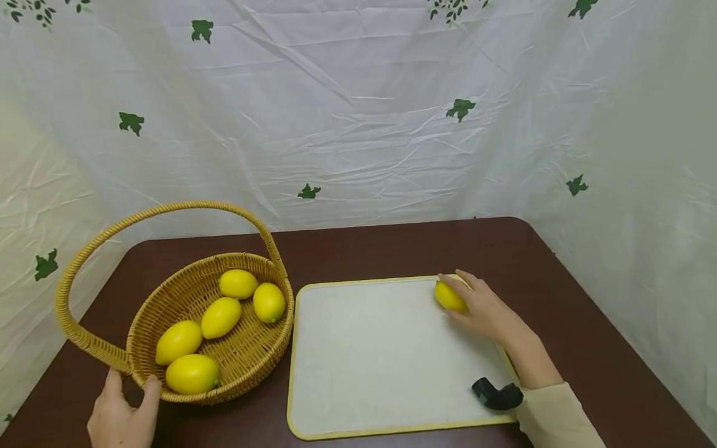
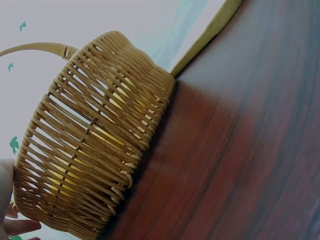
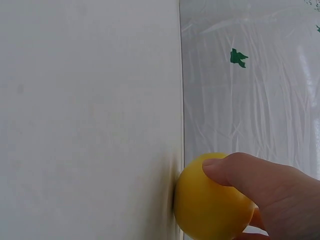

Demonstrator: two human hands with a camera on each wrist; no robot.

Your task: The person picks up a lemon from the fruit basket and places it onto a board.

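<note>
A yellow lemon (image 1: 450, 297) lies at the far right part of a white board (image 1: 386, 354) with a yellow rim. My right hand (image 1: 482, 311) grips this lemon. In the right wrist view the thumb presses on the lemon (image 3: 212, 205), which appears to touch the board's surface. At the left stands a round wicker basket (image 1: 246, 348) with a tall arched handle (image 1: 73, 298). Several lemons (image 1: 192, 374) lie inside it. My left hand (image 1: 124, 414) holds the basket's near left rim below the handle's base, thumb and fingers about it; the left wrist view shows only some fingers (image 2: 22, 226).
A dark brown wooden table (image 1: 358, 252) carries the basket and the board side by side. Behind it hangs a white cloth (image 1: 364, 137) with green leaf prints. A black curved object (image 1: 497, 395) is beside my right sleeve, over the board's near right corner.
</note>
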